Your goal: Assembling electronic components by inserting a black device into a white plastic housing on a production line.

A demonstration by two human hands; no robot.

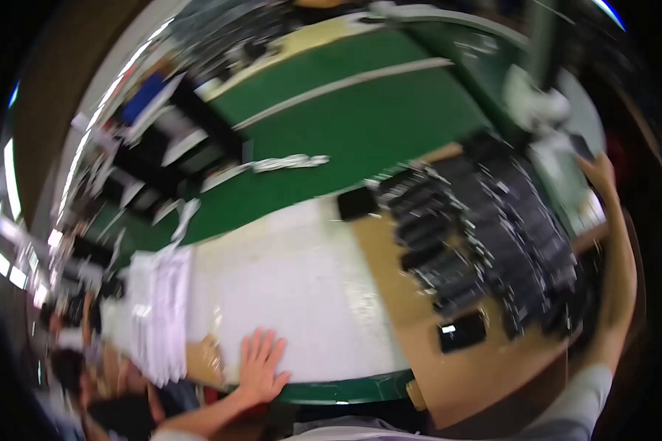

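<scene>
My left hand [261,367] lies flat with its fingers spread on the near edge of a white sheet [287,272] covering the work surface. My right arm reaches far out along the right side. At its end, my right hand [602,176] grips a small dark flat piece [581,145], too blurred to name more exactly. Left of that arm, rows of dark, glossy flat pieces [493,213] lie packed together on brown cardboard [449,375]. A black rectangular piece [462,332] rests apart near the front of the cardboard, and a black square piece [357,203] at its far left corner.
A stack of white folded sheets [158,316] stands left of the white sheet. Beyond lies a green belt-like surface [360,110] with a bundle of white strips [290,162]. Black boxes [191,132] are at the far left. A pale post [543,44] rises at the far right. People [110,397] sit at lower left.
</scene>
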